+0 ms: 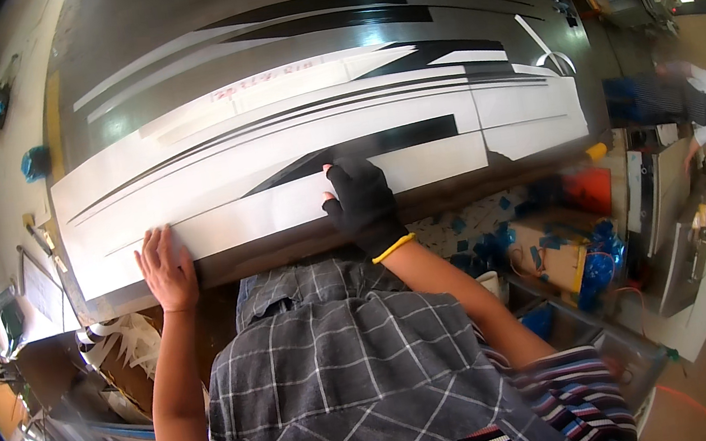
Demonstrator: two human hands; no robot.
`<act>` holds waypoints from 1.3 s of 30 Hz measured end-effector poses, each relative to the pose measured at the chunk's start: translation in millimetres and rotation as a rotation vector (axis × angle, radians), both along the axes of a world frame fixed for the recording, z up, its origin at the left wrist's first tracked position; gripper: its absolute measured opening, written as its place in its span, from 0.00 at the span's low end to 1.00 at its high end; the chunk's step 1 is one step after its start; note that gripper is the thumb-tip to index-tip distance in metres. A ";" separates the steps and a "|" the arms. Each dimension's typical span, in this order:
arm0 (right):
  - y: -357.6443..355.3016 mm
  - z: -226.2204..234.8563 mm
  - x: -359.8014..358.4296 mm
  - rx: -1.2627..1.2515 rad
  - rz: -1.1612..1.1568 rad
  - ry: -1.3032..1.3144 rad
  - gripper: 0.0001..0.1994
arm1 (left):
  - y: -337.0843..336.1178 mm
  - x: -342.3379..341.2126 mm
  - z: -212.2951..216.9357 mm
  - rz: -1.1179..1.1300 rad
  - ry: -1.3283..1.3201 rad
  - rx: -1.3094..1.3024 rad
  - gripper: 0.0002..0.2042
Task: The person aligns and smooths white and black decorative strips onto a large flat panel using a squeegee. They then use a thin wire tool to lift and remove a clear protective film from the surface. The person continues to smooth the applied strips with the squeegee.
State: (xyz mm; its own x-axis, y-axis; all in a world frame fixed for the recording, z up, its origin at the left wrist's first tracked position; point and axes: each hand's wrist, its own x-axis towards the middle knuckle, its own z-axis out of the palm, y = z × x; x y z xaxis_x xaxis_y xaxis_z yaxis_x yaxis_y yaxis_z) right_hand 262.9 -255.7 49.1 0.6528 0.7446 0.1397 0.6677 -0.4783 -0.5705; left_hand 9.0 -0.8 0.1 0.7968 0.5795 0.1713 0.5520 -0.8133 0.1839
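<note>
Hands [167,268] [361,201] flat on white sheet [278,209]

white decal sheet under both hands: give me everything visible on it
The white decal sheet is a long, thin, paper-like film lying flat across a dark glossy panel, running left to right and bending with the lens. Black stripes and tapered wedge shapes sweep along it; seams suggest several joined pieces. Faint reddish writing sits near its upper middle. The bare left hand presses flat on its lower left edge; the right hand, in a black glove with a yellow cuff, presses near the lower middle.
</note>
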 end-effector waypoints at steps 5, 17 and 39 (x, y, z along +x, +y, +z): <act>-102.1 -18.2 79.9 0.035 -0.150 -0.091 0.09 | 1.8 -4.6 -2.7 0.014 0.036 0.027 0.22; -110.7 -37.7 70.4 -0.135 -0.139 -0.336 0.16 | 1.1 -3.7 1.2 0.033 0.052 0.031 0.24; 156.8 -22.9 -128.1 0.112 0.139 -0.077 0.08 | 10.3 2.8 17.7 -0.086 -0.138 -0.144 0.23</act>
State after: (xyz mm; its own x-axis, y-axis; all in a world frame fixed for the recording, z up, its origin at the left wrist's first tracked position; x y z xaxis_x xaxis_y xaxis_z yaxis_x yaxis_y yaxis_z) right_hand 134.7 -98.9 26.2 0.5286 0.8040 0.2723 0.7667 -0.3146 -0.5597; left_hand 11.8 9.5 17.8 0.8191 0.5368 0.2023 0.4432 -0.8161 0.3710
